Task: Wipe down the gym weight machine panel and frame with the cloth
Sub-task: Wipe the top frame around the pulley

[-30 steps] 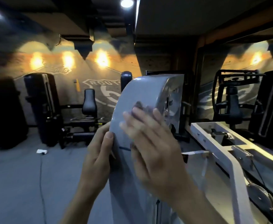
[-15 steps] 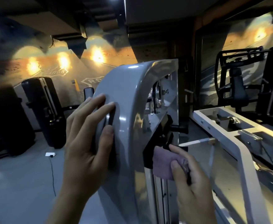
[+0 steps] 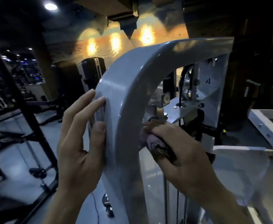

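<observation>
The grey curved frame (image 3: 129, 97) of the weight machine arches up in front of me. My left hand (image 3: 80, 139) rests flat on its outer left side, fingers straight. My right hand (image 3: 181, 156) grips a crumpled purple cloth (image 3: 152, 141) and presses it against the frame's inner edge, just below the arch. Behind the arch sit a pulley wheel (image 3: 188, 81) and a grey panel marked "4" (image 3: 208, 88). Part of the cloth is hidden under my fingers.
A white frame arm (image 3: 265, 126) of the machine juts out at right. Black machine bars (image 3: 27, 120) stand close at left, with other gym machines (image 3: 92, 70) behind. A cable (image 3: 97, 206) lies on the grey floor below.
My view has moved closer and swung left. My right hand with the cloth has risen along the frame's inner edge. My left hand stays on the outer side.
</observation>
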